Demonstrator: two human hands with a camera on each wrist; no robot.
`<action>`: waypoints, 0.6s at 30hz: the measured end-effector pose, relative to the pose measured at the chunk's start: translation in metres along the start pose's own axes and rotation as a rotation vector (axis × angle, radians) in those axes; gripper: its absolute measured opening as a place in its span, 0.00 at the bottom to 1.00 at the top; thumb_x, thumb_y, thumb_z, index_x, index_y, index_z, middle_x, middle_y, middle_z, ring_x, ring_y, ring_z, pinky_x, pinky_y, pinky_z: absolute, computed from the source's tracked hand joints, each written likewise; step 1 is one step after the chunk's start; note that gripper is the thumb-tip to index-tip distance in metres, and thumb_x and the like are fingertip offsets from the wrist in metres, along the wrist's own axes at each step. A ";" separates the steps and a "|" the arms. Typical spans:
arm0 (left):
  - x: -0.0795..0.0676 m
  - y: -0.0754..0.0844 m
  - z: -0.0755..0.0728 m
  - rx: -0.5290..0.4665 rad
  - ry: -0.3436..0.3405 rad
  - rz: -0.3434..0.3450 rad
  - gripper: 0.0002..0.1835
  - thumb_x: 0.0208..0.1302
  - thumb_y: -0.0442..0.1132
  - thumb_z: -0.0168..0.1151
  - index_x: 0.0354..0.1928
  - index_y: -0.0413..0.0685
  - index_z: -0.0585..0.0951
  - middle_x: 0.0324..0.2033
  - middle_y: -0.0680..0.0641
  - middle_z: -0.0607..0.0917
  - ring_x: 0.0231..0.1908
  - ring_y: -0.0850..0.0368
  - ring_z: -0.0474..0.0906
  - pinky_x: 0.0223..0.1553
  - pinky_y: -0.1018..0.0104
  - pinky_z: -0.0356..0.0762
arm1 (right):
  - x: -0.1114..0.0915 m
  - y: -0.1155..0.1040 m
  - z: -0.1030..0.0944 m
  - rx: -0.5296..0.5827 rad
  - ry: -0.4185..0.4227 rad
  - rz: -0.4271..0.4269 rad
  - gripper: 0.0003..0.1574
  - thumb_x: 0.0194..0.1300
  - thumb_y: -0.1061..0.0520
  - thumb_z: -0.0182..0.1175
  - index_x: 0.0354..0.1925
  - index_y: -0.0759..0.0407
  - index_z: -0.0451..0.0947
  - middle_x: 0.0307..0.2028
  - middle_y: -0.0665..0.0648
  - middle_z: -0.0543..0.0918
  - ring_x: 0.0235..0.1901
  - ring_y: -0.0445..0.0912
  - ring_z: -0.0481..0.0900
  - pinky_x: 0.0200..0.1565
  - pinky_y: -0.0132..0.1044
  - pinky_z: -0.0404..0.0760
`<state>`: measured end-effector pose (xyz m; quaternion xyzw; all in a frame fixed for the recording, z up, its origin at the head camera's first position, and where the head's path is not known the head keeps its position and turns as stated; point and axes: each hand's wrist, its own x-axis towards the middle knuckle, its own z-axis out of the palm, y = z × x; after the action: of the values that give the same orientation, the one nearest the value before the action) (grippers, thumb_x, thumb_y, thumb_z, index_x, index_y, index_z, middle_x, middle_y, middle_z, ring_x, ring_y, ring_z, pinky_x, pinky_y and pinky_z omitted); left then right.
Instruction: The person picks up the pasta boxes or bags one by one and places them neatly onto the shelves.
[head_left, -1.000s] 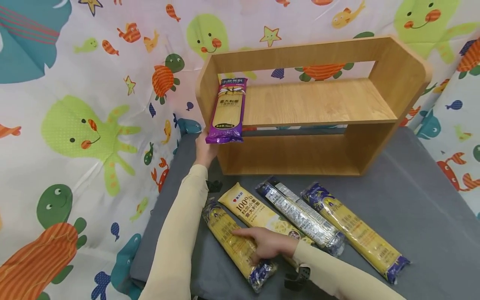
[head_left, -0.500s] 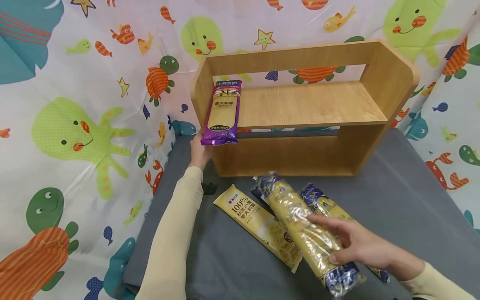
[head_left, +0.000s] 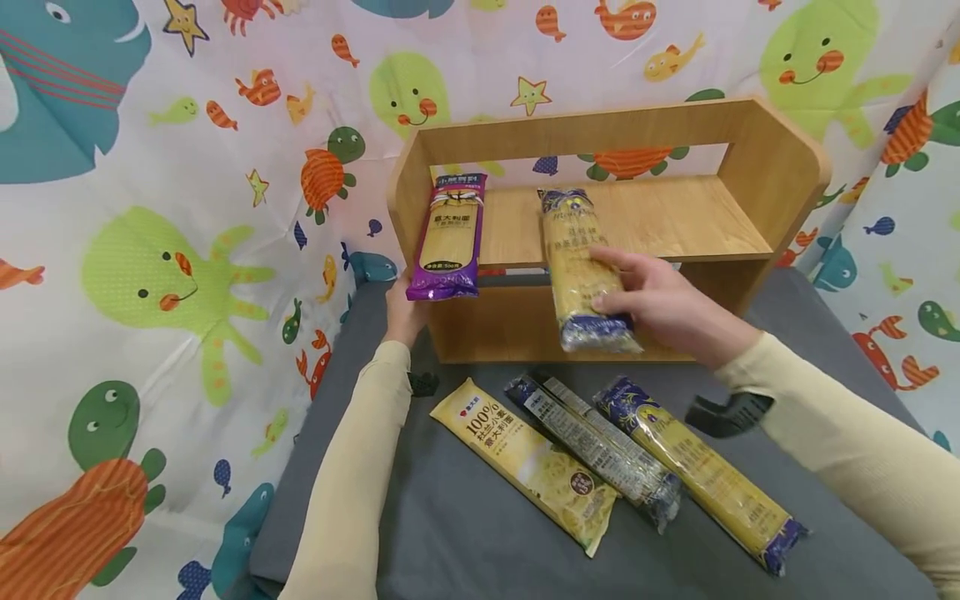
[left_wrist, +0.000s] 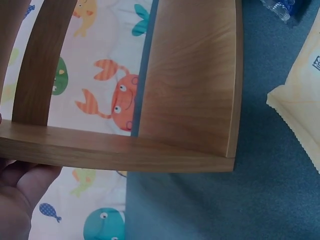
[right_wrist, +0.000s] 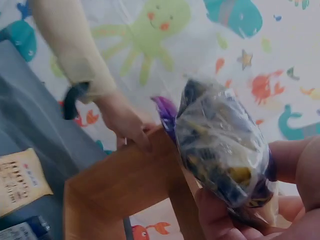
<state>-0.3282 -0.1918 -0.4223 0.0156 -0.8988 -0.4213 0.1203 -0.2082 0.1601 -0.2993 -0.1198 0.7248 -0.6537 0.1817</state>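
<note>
While my left grip (head_left: 406, 312) holds the side panel of the wooden shelf (head_left: 675, 208) at its front edge, my right grip (head_left: 663, 307) pinches a yellow pasta pack (head_left: 570, 246) with blue ends, thumb on one side and fingers on the other. This pack is in front of the shelf's upper tier, near the middle, its top end before the upper board and its bottom end hanging lower, across the front of the compartment below; I cannot tell whether it touches the board. Seen from my right wrist, its near end is a bunch of crinkled clear film (right_wrist: 222, 150) over dark blue print. To the left of it, apart from it in the head view, a purple pasta pack (head_left: 448, 237) lies on the upper tier beside the left panel, its lower end jutting out past the board's edge, close above my left grip. From my left wrist, I see my fingers on the outer face of that panel. On the grey worktop (head_left: 457, 542) in front of the shelf, three more packs lie aslant: a pale yellow one (head_left: 525, 467) on the left, a dark blue and silvery one (head_left: 600, 446) next to it, and another yellow one with blue ends (head_left: 705, 475) on the right. Behind everything hangs a white cloth (head_left: 300, 117) printed with turtles, fish, crabs and green octopuses.
</note>
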 end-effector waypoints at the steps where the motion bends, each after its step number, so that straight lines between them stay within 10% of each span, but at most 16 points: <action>1: 0.000 0.000 0.000 0.001 0.005 -0.001 0.27 0.75 0.49 0.52 0.70 0.43 0.72 0.60 0.35 0.83 0.59 0.37 0.81 0.64 0.41 0.77 | 0.015 -0.004 0.005 -0.007 0.013 0.032 0.49 0.72 0.69 0.54 0.82 0.55 0.44 0.58 0.59 0.76 0.41 0.38 0.83 0.42 0.29 0.84; 8: -0.001 0.002 0.006 -0.031 -0.011 -0.080 0.32 0.75 0.58 0.50 0.74 0.51 0.69 0.63 0.39 0.82 0.60 0.39 0.80 0.63 0.39 0.77 | 0.088 -0.025 0.033 -0.308 0.136 0.124 0.50 0.73 0.60 0.59 0.82 0.52 0.45 0.72 0.69 0.68 0.56 0.53 0.80 0.57 0.42 0.84; 18: 0.004 -0.001 0.002 -0.021 -0.004 -0.081 0.29 0.75 0.54 0.52 0.72 0.50 0.70 0.61 0.38 0.83 0.54 0.39 0.82 0.59 0.41 0.81 | 0.122 -0.024 0.048 -0.423 0.268 0.084 0.50 0.71 0.56 0.63 0.81 0.56 0.49 0.75 0.63 0.66 0.62 0.54 0.71 0.71 0.47 0.70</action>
<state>-0.3325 -0.1911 -0.4236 0.0496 -0.8932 -0.4352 0.1014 -0.3005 0.0641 -0.2921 -0.0372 0.8674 -0.4894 0.0819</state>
